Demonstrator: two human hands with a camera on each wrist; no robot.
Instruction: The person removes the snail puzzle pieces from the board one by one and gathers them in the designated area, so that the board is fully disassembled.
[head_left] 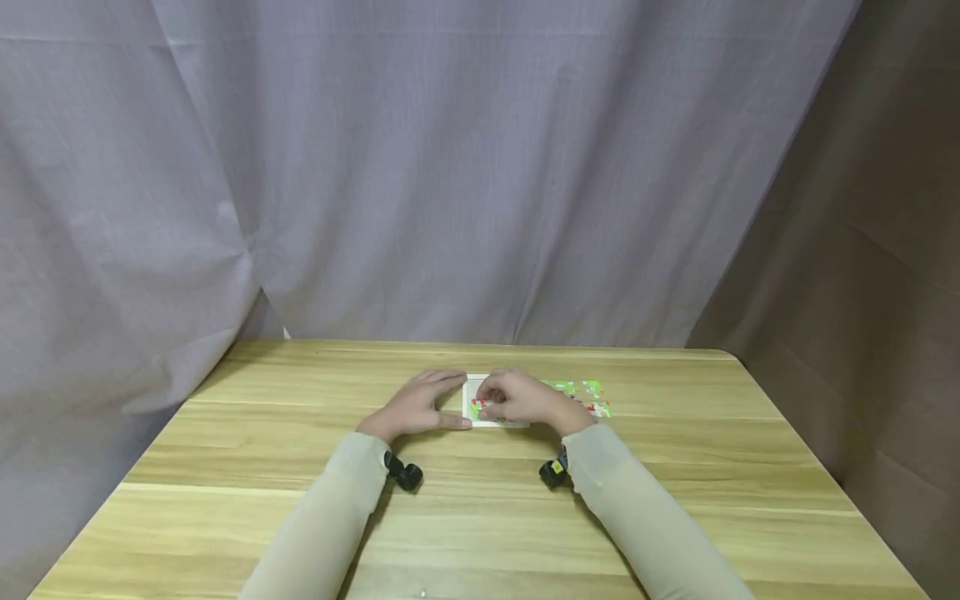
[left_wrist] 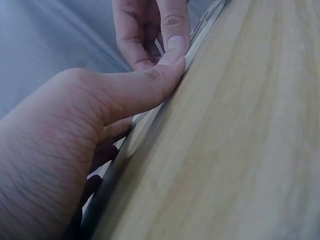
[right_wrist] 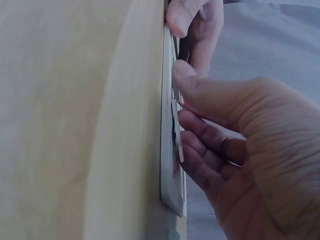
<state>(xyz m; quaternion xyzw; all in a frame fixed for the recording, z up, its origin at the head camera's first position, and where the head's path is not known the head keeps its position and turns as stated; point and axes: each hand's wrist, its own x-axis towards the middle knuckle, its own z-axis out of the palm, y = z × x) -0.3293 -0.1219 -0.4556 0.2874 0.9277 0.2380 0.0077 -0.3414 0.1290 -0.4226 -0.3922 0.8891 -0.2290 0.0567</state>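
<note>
A white-rimmed puzzle tray [head_left: 465, 402] lies flat on the table with green, red and white puzzle pieces [head_left: 474, 411] in it. My left hand [head_left: 415, 406] spans the tray's left end, its extended thumb at the near corner and fingertips at the far corner. Over the tray, my right hand [head_left: 522, 396] bends its fingers down and pinches a puzzle piece. In the right wrist view a thin tilted puzzle piece [right_wrist: 177, 132] shows at the fingertips, standing off the tray [right_wrist: 166, 150]. The right hand hides much of the tray's middle and right side.
More joined puzzle pieces [head_left: 592, 388] lie on the wooden table [head_left: 480, 517] just right of the tray. A grey curtain [head_left: 450, 183] hangs behind the table's far edge. Black wrist cameras [head_left: 405, 475] sit at both cuffs.
</note>
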